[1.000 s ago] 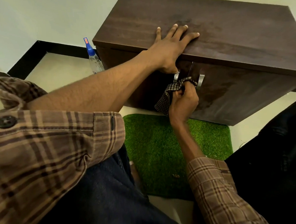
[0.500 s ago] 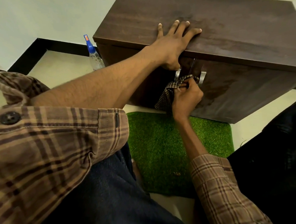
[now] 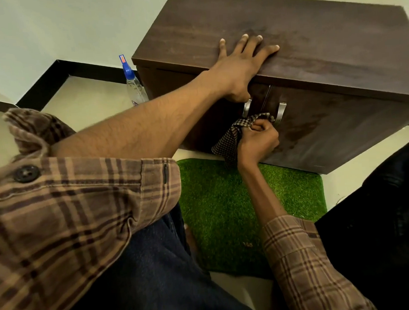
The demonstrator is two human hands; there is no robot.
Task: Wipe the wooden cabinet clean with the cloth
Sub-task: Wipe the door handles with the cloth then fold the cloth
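Note:
A dark brown wooden cabinet (image 3: 323, 37) stands on the floor against the wall, with two doors and two metal handles (image 3: 282, 110) at the middle of its front. My left hand (image 3: 241, 62) lies flat on the top's front edge, fingers spread, thumb hooked under the edge. My right hand (image 3: 257, 142) grips a dark checked cloth (image 3: 231, 139) and presses its bunched end against the front, between the two handles. The rest of the cloth hangs down to the left of my fist.
A clear spray bottle (image 3: 134, 87) with a blue nozzle stands on the floor beside the cabinet's left side. A green grass mat (image 3: 215, 201) lies in front of the cabinet. My knees in dark trousers fill the bottom of the view.
My right hand with the cloth has stayed at the handles, shifting only slightly. My left hand has kept its place on the top. The view has tilted a little.

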